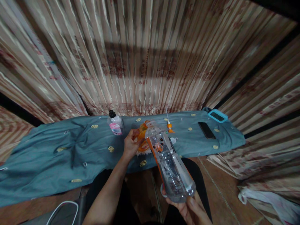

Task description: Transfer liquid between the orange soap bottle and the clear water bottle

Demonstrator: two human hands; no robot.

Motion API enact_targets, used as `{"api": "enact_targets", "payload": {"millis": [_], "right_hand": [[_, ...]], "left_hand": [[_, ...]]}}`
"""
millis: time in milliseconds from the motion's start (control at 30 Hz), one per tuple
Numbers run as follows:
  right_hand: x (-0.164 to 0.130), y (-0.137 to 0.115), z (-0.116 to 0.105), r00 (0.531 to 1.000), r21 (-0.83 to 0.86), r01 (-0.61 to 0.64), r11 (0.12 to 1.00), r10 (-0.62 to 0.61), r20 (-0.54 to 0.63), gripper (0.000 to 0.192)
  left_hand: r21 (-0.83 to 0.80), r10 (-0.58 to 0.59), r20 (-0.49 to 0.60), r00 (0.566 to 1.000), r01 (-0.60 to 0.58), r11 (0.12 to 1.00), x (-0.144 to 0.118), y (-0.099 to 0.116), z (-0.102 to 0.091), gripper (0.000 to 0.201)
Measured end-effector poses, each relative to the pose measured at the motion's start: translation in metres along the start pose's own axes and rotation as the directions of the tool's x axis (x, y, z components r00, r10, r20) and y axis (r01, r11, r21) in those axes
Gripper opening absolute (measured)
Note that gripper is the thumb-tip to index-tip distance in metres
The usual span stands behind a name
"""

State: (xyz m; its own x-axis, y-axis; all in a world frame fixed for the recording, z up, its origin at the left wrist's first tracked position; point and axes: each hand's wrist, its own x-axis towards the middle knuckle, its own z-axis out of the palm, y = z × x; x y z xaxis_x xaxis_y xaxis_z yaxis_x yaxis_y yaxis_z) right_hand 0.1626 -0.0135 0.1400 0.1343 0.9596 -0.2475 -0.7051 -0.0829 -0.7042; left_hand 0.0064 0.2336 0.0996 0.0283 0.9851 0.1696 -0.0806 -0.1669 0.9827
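My right hand [187,207] is closed around the base of a large clear plastic bottle [172,168] with an orange-edged label. The bottle is tilted, its neck end pointing away from me and to the left, over the cloth. Beside that neck, my left hand [131,143] grips a small see-through orange bottle [142,134]. The clear bottle partly covers the orange one, so whether their mouths touch I cannot tell. Just right of them lies an orange and white pump top [169,125] with a thin tube, and a small clear cap [173,140] rests nearby.
A blue-grey patterned cloth [91,147] covers the narrow table. On it stands a clear bottle with a black cap [115,124] at the left. A dark phone [206,130] and a blue-framed device [217,115] lie at the right. Behind hangs a striped curtain [145,62].
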Motion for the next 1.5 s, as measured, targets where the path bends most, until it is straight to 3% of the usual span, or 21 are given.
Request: {"api": "enact_targets", "payload": {"millis": [300, 567, 933, 1500], "right_hand": [[0.000, 0.002, -0.006, 0.999, -0.002, 0.009, 1.000, -0.009, 0.031, 0.039], [0.003, 0.005, -0.013, 0.999, 0.008, -0.006, 1.000, 0.006, 0.052, 0.052], [-0.003, -0.004, 0.005, 1.000, 0.014, -0.018, 1.000, 0.018, -0.018, 0.044], [-0.002, -0.003, 0.004, 0.999, -0.018, 0.010, 1.000, -0.011, -0.041, 0.044]], "left_hand": [[0.003, 0.000, 0.010, 1.000, 0.000, 1.000, 0.001, -0.004, -0.002, 0.047], [-0.006, -0.016, 0.016, 1.000, 0.017, 1.000, 0.001, -0.005, -0.001, 0.047], [-0.025, -0.019, 0.008, 1.000, 0.020, 0.999, 0.002, -0.005, -0.002, 0.048], [-0.041, -0.014, 0.009, 1.000, 0.014, 0.999, 0.003, -0.007, -0.002, 0.049]]}}
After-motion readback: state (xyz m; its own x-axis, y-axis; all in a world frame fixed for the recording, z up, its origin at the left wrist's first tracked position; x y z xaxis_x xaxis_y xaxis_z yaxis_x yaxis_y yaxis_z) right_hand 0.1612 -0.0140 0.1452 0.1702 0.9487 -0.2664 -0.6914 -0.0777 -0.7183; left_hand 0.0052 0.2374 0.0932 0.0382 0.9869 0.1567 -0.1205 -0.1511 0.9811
